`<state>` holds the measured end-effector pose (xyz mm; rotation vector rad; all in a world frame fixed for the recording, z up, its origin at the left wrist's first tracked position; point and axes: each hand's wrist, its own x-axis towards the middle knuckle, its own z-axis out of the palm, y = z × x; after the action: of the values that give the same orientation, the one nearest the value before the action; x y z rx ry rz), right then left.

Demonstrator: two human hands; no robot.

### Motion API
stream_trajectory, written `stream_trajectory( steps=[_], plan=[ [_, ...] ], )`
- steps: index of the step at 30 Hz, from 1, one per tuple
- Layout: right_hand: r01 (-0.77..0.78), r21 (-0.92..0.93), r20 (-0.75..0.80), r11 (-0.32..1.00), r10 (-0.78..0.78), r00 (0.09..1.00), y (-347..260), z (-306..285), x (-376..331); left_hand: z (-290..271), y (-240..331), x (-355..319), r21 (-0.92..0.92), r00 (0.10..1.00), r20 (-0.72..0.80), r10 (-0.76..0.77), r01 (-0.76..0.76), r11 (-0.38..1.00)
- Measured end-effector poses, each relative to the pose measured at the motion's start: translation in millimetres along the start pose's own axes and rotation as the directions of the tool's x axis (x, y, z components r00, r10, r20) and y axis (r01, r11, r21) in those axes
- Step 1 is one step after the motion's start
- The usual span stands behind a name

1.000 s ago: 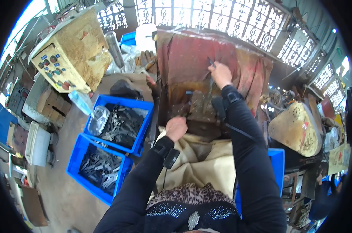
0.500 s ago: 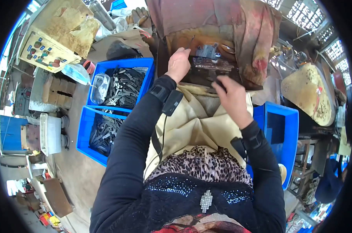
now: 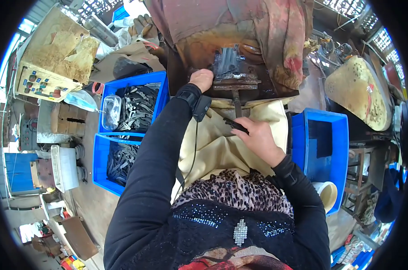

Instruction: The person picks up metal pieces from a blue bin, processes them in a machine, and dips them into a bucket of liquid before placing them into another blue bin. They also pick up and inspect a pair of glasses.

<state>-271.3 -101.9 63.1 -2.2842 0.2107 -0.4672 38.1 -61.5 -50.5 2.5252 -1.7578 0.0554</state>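
Note:
My right hand point(image 3: 261, 141) is over the cream cloth on my lap, thumb and fingers pinching a small dark metal piece point(image 3: 235, 125). My left hand point(image 3: 201, 79) is curled closed at the left side of a dark machine opening; whatever its fingers grip is hidden. Just right of that hand lies a wet-looking metal fixture point(image 3: 236, 84) with a flat crosswise bar, and a narrow metal bar point(image 3: 237, 105) reaches from it toward me. Behind the fixture is a greyish, streaked blur point(image 3: 228, 60). Stained brown-red cloth point(image 3: 208, 20) drapes over the machine.
Two blue bins point(image 3: 164, 90) of dark flat metal pieces stand at left, a clear plastic box point(image 3: 111, 112) on the rear one's edge. At right is another blue bin point(image 3: 340, 118), with a cream cup-like container point(image 3: 325, 194) near its front. A yellowed control box point(image 3: 42, 85) stands far left.
My right hand has drawn back from the machine toward my lap, now showing a dark metal piece. My left hand has come down a little. The fixture and narrow bar have come into clear sight.

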Motion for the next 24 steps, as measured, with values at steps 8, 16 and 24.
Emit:
stream_trajectory(
  steps=[8, 16, 24],
  plan=[
    [-0.522, 0.755, 0.211, 0.397, 0.607, 0.766, 31, -41, 32, -56, 9, -22, -0.154, 0.971, -0.137, -0.194, 0.173, 0.973],
    [-0.057, 0.995, 0.096, -0.08, 0.652, 0.752, 41, -4, 115, -122, 92, -54, -0.315, 0.837, -0.525, -0.155, -0.022, 0.949],
    [0.016, 0.995, -0.073, 0.099, 0.599, 0.797, 23, 18, 114, -127, 113, -72, -0.34, 0.932, -0.358, -0.048, -0.082, 0.937]
  ],
)
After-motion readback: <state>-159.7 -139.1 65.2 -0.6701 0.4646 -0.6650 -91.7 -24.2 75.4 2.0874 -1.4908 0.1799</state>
